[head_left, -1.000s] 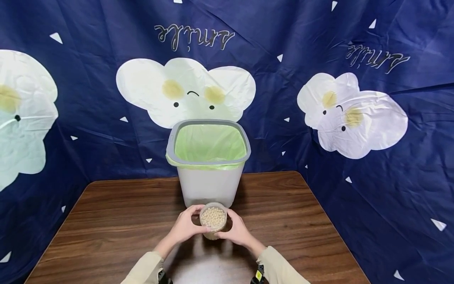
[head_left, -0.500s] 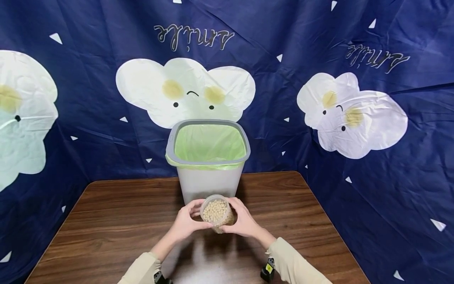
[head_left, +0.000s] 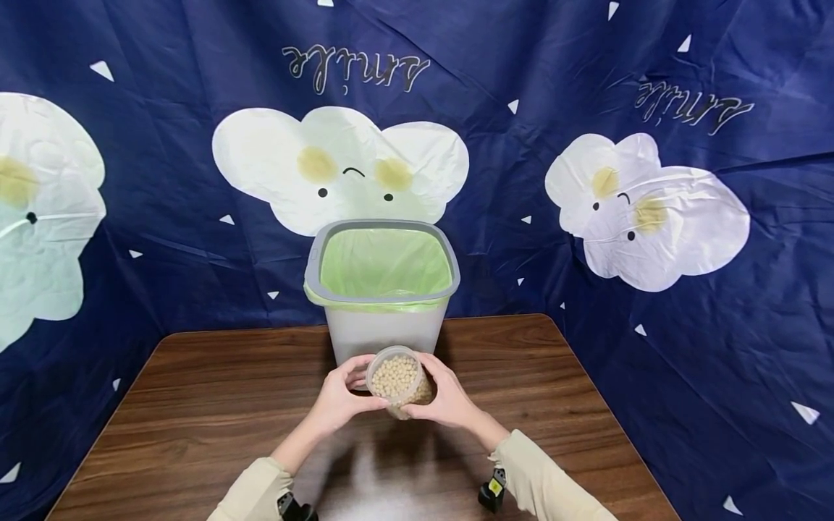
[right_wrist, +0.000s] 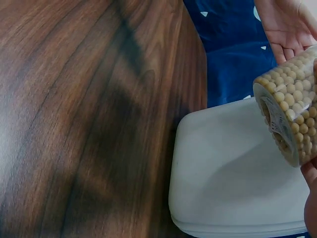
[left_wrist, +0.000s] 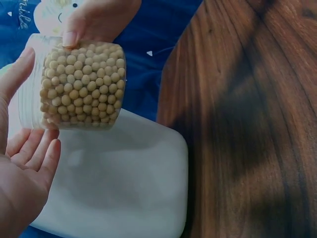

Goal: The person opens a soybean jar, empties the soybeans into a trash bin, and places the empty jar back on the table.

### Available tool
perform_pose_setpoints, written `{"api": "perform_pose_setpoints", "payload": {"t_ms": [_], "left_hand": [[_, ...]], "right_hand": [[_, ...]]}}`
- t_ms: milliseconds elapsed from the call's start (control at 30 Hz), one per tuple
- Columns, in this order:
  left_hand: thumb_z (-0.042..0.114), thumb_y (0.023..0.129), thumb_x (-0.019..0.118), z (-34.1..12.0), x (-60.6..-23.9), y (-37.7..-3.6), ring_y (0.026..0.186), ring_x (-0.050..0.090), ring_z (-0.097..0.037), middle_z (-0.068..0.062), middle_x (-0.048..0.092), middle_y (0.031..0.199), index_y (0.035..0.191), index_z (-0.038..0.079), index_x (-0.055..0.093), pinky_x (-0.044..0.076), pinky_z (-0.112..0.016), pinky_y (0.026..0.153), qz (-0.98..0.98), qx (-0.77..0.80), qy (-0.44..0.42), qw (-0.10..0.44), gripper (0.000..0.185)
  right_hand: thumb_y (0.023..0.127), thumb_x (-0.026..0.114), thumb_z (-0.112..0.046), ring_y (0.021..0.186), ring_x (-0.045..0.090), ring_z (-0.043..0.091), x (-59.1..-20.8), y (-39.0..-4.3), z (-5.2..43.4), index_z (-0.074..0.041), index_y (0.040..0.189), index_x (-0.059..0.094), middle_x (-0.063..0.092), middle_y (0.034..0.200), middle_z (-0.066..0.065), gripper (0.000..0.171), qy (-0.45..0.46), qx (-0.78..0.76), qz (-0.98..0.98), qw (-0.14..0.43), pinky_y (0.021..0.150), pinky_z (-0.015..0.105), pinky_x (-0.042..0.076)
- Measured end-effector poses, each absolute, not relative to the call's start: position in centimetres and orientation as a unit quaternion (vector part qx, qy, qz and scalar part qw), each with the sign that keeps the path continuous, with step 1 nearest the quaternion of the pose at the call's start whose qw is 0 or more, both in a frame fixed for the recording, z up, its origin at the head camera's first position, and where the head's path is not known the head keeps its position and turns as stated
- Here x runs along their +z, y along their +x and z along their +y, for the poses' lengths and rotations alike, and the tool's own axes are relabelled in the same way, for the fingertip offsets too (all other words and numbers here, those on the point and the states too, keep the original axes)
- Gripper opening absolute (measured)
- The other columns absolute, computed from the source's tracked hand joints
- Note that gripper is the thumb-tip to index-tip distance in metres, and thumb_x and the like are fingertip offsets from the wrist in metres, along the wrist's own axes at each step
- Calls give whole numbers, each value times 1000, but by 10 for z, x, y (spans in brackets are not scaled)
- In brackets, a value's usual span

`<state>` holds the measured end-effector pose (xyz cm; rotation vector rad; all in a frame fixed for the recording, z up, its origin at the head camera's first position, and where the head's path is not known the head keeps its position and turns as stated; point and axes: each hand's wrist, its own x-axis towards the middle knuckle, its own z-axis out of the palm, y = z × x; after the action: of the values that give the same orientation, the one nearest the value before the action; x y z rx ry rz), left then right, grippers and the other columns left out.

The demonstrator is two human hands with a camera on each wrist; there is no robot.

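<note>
The location appears to be a staged recording booth rather than a lived-in room. A dark blue fabric backdrop (head_left: 521, 181), printed with white cloud faces and small triangles, encloses a wood-grain table (head_left: 195, 405) on three sides. A white bin (head_left: 384, 336) with a grey rim and green liner stands at the table's far edge. Walls and floor behind the fabric are hidden.

The white bin (head_left: 384, 329) with its green liner (head_left: 386, 262) stands at the middle of the table's (head_left: 195, 405) far edge, just beyond the jar of beans (head_left: 397, 380) held by the left hand (head_left: 339, 401) and right hand (head_left: 446, 401). It blocks any straight pass forward. Bare wood lies open toward the left and right edges, the 2 far corners and the near edge.
</note>
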<state>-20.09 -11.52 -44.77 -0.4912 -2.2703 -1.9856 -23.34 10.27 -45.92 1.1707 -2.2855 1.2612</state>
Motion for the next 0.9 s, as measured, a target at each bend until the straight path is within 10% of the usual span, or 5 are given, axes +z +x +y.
{"api": "perform_pose_setpoints", "payload": {"t_ms": [900], "left_hand": [[5, 63, 81, -131, -441, -205, 93, 61, -17, -24, 58, 113, 127, -6, 46, 51, -27, 77, -750, -617, -239, 9, 74]], "right_hand": [[56, 80, -6, 95, 57, 30, -421, -213, 96, 10, 120, 49, 58, 108, 22, 73, 429, 451, -774, 114, 81, 33, 49]]}}
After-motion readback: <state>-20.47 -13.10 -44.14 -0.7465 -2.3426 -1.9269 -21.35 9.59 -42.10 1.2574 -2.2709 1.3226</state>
